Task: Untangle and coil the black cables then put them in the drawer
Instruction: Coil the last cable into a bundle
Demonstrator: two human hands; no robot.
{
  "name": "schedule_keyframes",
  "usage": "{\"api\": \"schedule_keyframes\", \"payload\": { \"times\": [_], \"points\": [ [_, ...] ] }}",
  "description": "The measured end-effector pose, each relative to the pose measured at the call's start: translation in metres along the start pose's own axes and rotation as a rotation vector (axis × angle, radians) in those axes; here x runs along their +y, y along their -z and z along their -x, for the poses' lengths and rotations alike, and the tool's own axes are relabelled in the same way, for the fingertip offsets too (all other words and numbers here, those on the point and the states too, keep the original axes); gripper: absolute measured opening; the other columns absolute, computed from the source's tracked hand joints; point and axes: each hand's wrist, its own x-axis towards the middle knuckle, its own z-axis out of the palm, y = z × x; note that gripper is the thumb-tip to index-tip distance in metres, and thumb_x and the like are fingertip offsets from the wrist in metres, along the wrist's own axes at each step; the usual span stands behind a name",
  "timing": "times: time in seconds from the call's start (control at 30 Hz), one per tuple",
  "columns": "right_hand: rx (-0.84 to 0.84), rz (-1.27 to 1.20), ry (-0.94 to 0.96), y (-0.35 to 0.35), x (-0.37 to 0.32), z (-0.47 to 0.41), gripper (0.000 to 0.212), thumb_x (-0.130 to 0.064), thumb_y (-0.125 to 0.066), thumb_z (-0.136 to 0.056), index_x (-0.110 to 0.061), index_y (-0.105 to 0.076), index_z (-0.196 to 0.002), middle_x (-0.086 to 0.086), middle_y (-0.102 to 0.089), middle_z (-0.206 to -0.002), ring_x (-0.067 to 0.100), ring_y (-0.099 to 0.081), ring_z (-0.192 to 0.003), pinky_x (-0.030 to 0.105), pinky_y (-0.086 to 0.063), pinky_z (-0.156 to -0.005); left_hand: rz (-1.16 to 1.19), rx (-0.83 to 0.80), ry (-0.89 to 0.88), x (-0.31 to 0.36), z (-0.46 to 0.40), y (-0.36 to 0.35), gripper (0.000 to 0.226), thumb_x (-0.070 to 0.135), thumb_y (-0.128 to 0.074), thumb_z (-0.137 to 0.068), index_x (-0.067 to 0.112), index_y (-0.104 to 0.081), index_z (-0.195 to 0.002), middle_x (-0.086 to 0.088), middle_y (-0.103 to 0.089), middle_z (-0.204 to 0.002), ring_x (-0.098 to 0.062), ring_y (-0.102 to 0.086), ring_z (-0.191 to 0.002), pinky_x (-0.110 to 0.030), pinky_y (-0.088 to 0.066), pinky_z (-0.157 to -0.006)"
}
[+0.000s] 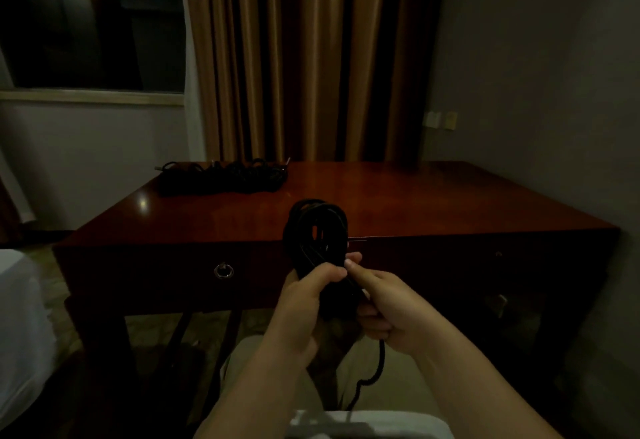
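Before the desk (381, 203) — both hands grip the cable coil (317, 227).

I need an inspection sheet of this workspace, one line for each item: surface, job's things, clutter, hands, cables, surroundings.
Surface: dark glossy wooden desk.
Job's things: coiled black cable held up before the desk; drawer with ring pull closed.
Clutter: nothing seen.
Hands: left hand grips the coil's lower part; right hand pinches a strand beside it.
Cables: pile of black cables at the desk's far left; loose tail hangs below the right hand.
Surroundings: brown curtain, dark window, wall sockets.
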Motion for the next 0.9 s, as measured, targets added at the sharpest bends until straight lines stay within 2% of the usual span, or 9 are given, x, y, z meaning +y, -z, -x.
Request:
{"api": "schedule_keyframes", "payload": {
  "times": [0.13, 0.23, 0.3, 0.4, 0.47, 0.6, 0.7, 0.77, 0.9],
  "points": [
    [-0.032, -0.077, 0.127, -0.014, 0.01, -0.004, 0.024, -0.03, -0.041, -0.098, -0.011, -0.056, -0.096, -0.004, -0.044, -0.054, 0.008, -0.034, -0.042, 0.02, -0.023, -0.041, 0.382, 0.099, 0.025, 0.008, -0.007, -0.004, 0.021, 0.01, -0.052, -0.081, 0.011, -0.065, -0.098, -0.003, -0.071, -0.085, -0.019, -0.068, -0.087, -0.037, -0.051, -0.077],
    [-0.016, 0.109, 0.162, -0.024, 0.024, -0.008, 0.028, -0.029, -0.039, -0.1, -0.014, -0.059, -0.088, -0.006, -0.048, -0.055, 0.007, -0.043, -0.047, 0.021, -0.032, -0.047, 0.562, 0.297, -0.079, 0.025, -0.016, -0.002, 0.013, 0.006, -0.048, -0.089, 0.011, -0.06, -0.089, -0.002, -0.063, -0.077, -0.017, -0.063, -0.078, -0.032, -0.049, -0.076],
    [-0.069, 0.298, 0.136, -0.033, 0.028, -0.007, 0.03, -0.031, -0.037, -0.101, -0.019, -0.061, -0.088, -0.007, -0.051, -0.056, 0.007, -0.048, -0.05, 0.023, -0.038, -0.053, 0.452, 0.498, -0.194, 0.036, -0.022, 0.002, 0.012, 0.004, -0.055, -0.088, 0.014, -0.057, -0.082, 0.0, -0.058, -0.079, -0.01, -0.06, -0.073, -0.024, -0.049, -0.068],
    [-0.132, 0.686, 0.131, -0.045, 0.014, 0.0, 0.018, -0.038, -0.043, -0.098, -0.029, -0.058, -0.102, -0.007, -0.062, -0.081, 0.009, -0.061, -0.072, 0.033, -0.048, -0.07, -0.155, 0.675, -0.446, 0.04, -0.031, 0.016, 0.025, 0.0, -0.061, -0.084, 0.022, -0.052, -0.077, 0.004, -0.052, -0.071, 0.001, -0.054, -0.056, -0.011, -0.042, -0.051],
    [-0.06, 0.932, 0.215, -0.042, -0.005, 0.004, 0.027, -0.038, -0.049, -0.096, -0.025, -0.057, -0.118, -0.003, -0.064, -0.103, 0.014, -0.063, -0.093, 0.033, -0.051, -0.082, -0.574, 0.633, -0.488, 0.034, -0.034, 0.028, 0.025, 0.004, -0.065, -0.08, 0.024, -0.05, -0.076, 0.004, -0.052, -0.069, -0.006, -0.052, -0.057, -0.015, -0.038, -0.05],
    [0.019, 1.05, 0.407, -0.029, -0.047, 0.015, 0.009, -0.032, -0.054, -0.093, -0.029, -0.059, -0.086, -0.006, -0.06, -0.086, 0.012, -0.06, -0.079, 0.029, -0.05, -0.07, -0.934, 0.469, -0.335, 0.023, -0.029, 0.04, 0.02, 0.012, -0.068, -0.077, 0.02, -0.05, -0.075, 0.004, -0.049, -0.063, -0.01, -0.047, -0.052, -0.02, -0.032, -0.047],
    [0.02, 1.027, 0.521, -0.019, -0.063, 0.014, 0.014, -0.027, -0.058, -0.091, -0.033, -0.058, -0.078, -0.013, -0.059, -0.079, -0.002, -0.056, -0.073, 0.016, -0.045, -0.063, -0.884, 0.37, -0.194, 0.024, -0.024, 0.037, 0.026, 0.015, -0.067, -0.081, 0.016, -0.047, -0.064, 0.002, -0.047, -0.057, -0.011, -0.043, -0.047, -0.023, -0.034, -0.046],
    [-0.007, 0.954, 0.597, -0.019, -0.068, 0.013, 0.018, -0.023, -0.06, -0.09, -0.033, -0.057, -0.075, -0.02, -0.058, -0.066, -0.009, -0.052, -0.062, 0.01, -0.041, -0.056, -0.733, 0.283, -0.115, 0.027, -0.017, 0.032, 0.017, 0.027, -0.066, -0.086, 0.015, -0.059, -0.076, -0.002, -0.06, -0.07, -0.015, -0.058, -0.061, -0.031, -0.047, -0.055],
    [0.007, 0.846, 0.696, -0.026, -0.064, 0.006, 0.012, -0.02, -0.062, -0.088, -0.023, -0.057, -0.078, -0.009, -0.051, -0.062, -0.007, -0.051, -0.053, 0.008, -0.039, -0.049, -0.546, 0.097, -0.002, 0.028, -0.005, 0.032, 0.085, 0.082, -0.046, -0.064, 0.008, -0.069, -0.098, -0.017, -0.07, -0.096, -0.031, -0.067, -0.087, -0.035, -0.052, -0.078]
  ]
}}
